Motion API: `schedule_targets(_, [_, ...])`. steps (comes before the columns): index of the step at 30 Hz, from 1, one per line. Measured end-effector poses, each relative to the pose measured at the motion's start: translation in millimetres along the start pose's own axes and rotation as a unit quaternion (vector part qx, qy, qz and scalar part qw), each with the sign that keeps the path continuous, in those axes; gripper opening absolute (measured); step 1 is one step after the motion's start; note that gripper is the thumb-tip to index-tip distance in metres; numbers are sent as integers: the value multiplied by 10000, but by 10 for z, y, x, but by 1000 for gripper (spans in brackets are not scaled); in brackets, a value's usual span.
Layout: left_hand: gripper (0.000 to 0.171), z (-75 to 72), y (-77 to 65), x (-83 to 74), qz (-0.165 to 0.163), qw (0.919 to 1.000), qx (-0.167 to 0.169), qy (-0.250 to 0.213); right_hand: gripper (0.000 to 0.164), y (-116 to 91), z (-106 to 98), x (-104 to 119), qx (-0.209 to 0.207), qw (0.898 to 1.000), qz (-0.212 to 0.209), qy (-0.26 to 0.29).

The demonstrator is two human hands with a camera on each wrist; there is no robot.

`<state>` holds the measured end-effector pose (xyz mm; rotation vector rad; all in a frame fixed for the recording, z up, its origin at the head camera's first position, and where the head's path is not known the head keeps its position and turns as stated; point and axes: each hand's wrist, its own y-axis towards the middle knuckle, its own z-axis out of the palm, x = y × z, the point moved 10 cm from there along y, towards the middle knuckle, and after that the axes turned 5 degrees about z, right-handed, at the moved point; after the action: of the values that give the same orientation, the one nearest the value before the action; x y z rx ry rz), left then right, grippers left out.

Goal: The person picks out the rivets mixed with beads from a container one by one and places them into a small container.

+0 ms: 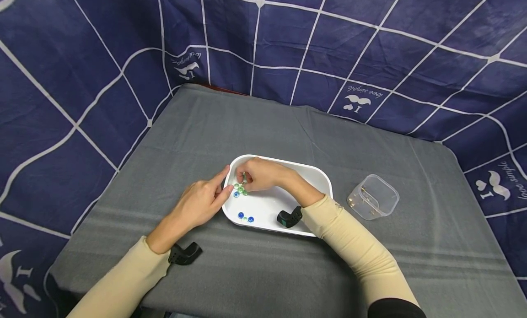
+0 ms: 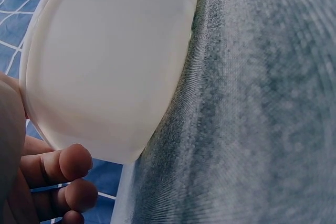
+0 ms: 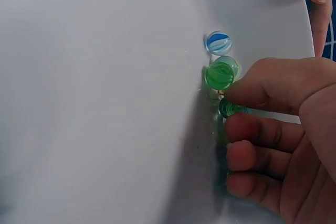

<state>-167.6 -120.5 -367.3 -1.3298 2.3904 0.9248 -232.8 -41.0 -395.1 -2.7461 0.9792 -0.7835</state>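
Note:
A white oval-cornered tray (image 1: 284, 171) lies on the grey cloth with glass marbles in it. My right hand (image 1: 263, 174) reaches into its left end. In the right wrist view, its thumb and forefinger pinch a dark green marble (image 3: 230, 108); the grip is partly hidden. Just beside the thumb are a bright green marble (image 3: 219, 75) and a clear blue-striped marble (image 3: 218, 43). My left hand (image 1: 199, 201) rests its extended forefinger and thumb at the tray's left rim, its other fingers (image 2: 76, 162) loosely bent beside the outer wall.
Blue marbles (image 1: 250, 219) sit near the tray's front left corner with a paler one between them. To the right of the tray, a clear plastic box (image 1: 374, 196) stands on the grey cloth (image 1: 267, 272). Blue curtains with white lines (image 1: 288, 43) border the table.

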Motion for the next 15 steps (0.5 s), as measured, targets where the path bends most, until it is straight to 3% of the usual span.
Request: schedule_targets(15, [51,4,0,14,-50,10000,39,44,8,20,7,4,-78,9996,11,-278])
